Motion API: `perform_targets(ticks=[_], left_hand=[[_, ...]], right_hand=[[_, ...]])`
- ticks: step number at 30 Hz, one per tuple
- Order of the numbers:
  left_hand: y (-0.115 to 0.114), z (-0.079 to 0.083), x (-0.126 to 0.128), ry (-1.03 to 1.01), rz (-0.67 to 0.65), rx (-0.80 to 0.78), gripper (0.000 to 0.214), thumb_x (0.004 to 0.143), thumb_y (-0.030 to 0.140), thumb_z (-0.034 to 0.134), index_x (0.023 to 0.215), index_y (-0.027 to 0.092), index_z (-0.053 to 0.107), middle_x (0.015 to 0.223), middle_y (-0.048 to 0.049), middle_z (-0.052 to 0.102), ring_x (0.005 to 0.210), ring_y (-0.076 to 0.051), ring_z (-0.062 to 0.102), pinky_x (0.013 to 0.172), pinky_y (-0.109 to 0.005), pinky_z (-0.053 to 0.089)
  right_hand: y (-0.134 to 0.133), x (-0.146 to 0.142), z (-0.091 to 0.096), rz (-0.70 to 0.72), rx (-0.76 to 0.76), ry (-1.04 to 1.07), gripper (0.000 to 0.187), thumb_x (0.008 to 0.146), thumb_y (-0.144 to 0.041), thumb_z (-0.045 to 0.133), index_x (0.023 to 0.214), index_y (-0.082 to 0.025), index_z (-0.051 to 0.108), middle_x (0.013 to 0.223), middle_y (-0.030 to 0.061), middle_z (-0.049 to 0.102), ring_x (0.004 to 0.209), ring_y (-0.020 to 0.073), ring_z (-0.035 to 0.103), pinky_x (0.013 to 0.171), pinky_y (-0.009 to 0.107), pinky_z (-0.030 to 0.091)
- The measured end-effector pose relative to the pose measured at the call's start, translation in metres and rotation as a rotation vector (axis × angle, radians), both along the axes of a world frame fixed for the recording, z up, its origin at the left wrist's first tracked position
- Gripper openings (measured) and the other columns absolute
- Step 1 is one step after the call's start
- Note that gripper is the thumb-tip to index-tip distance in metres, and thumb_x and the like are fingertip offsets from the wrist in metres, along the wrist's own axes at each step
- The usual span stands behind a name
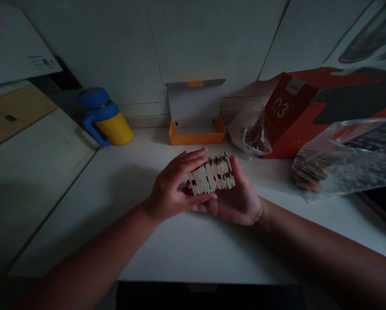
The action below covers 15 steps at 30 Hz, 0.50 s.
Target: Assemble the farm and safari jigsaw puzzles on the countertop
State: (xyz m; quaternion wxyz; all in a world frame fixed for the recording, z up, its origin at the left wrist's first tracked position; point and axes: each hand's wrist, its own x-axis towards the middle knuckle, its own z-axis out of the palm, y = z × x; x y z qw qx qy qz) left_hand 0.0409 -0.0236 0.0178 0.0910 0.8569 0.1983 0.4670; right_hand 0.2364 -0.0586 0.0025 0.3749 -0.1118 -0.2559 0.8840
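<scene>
Between my two hands is a thick stack of small thin cards [212, 173], seen edge-on, with pale edges and dark marks; exactly what kind they are I cannot tell. My left hand [175, 185] grips the stack from the left, fingers over its far side and thumb along the near side. Cupped beneath and to the right, my right hand [240, 196] supports the cards, its thumb against their right end. Beyond the hands, an orange box [197, 137] stands on the white table [193, 254] with its lid raised and its inside partly visible.
A blue and yellow mug-shaped flask [107, 118] stands at the back left. Right of the orange box are a clear bag [254, 129] with thin pieces, a large red box [293, 107] and a bigger plastic bag [348, 159] holding more stacked pieces. A tiled wall [212, 43] rises behind.
</scene>
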Motion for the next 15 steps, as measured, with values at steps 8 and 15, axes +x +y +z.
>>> perform_targets(ticks=[8, 15], left_hand=[[-0.0049, 0.0019, 0.0020, 0.007, -0.012, -0.053, 0.078, 0.083, 0.038, 0.086, 0.152, 0.026, 0.051, 0.155, -0.0150, 0.058, 0.141, -0.030, 0.059, 0.117, -0.053, 0.053], [-0.0056, 0.0024, 0.0017, 0.000, -0.026, -0.070, 0.074, 0.083, 0.033, 0.085, 0.149, 0.024, 0.053, 0.155, -0.0158, 0.058, 0.140, -0.030, 0.060, 0.117, -0.052, 0.053]], right_hand=[[-0.0007, -0.0032, -0.0055, 0.002, -0.016, 0.012, 0.078, 0.085, -0.088, 0.056, 0.126, -0.024, 0.072, 0.121, 0.0123, 0.076, 0.118, 0.0278, 0.068, 0.106, 0.047, 0.050], [-0.0005, -0.0040, -0.0023, -0.007, -0.017, 0.011, 0.076, 0.085, -0.088, 0.056, 0.122, -0.024, 0.074, 0.117, 0.0119, 0.077, 0.119, 0.0287, 0.067, 0.107, 0.049, 0.049]])
